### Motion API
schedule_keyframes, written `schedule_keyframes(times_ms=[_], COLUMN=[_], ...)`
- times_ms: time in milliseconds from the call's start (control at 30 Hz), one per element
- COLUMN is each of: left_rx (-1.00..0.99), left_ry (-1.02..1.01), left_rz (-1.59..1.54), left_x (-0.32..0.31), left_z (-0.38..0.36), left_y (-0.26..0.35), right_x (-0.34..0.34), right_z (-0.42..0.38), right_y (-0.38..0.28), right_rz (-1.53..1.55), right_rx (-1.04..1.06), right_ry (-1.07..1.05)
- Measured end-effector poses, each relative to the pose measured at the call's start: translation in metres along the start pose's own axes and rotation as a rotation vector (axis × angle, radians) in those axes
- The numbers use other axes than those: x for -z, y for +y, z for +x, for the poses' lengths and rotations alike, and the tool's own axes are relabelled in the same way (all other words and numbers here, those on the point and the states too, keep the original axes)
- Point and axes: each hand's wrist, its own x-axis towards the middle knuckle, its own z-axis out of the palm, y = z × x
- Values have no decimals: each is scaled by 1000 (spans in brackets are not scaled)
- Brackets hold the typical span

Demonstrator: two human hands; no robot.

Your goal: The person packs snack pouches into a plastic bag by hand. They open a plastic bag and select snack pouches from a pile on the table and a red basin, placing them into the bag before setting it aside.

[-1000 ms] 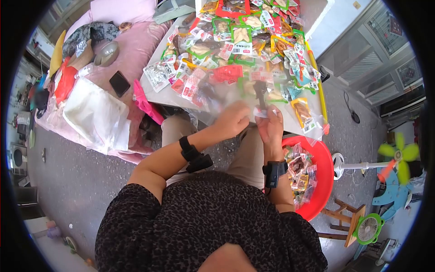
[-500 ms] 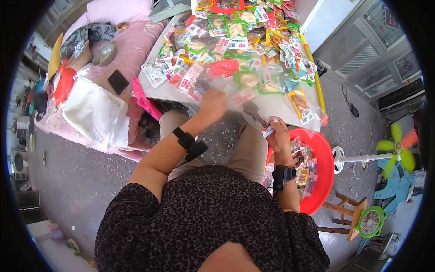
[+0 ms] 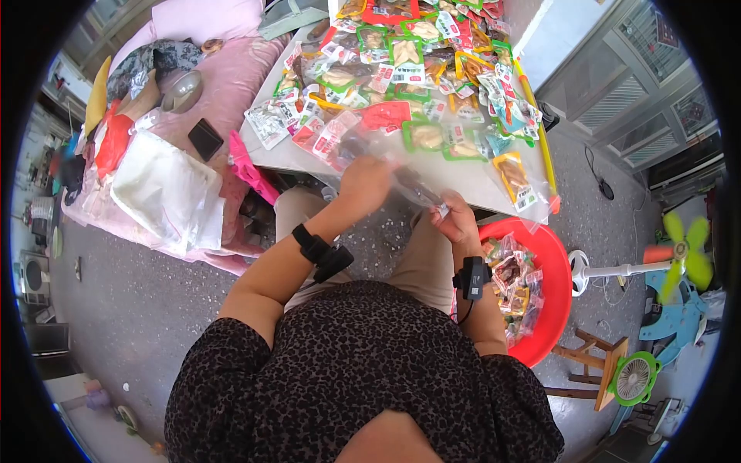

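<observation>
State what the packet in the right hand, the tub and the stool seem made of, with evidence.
Packet: probably thin plastic film, clear, as something dark shows through.
Tub: likely smooth plastic, from its even red colour.
Stool: apparently wood, given its tan-brown colour and straight bars; varnish is unclear.

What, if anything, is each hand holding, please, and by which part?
Right hand: a clear packet, by its near end. Left hand: too blurred to tell.
</observation>
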Motion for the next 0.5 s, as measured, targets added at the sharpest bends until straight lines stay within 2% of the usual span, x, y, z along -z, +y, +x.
schedule_keyframes(times_ms=[100,267,367,467,500], left_rx=[-100,-160,-145,-117,-110], left_ry=[91,73,71,49,35], left_rz=[85,66,42,32,29], left_x=[-7,-9,-5,-2,-2], left_z=[-3,-7,-7,-11,-12], left_y=[-1,-1,-2,-4,-4], right_x=[-16,-51,-64,-80,-73], right_z=[13,35,36,23,22], right_y=[8,18,29,35,37], right_rz=[-37,-10,56,-41,-186], right_rx=[-11,6,133,128,97], right_ry=[-19,-129,-105,56,42])
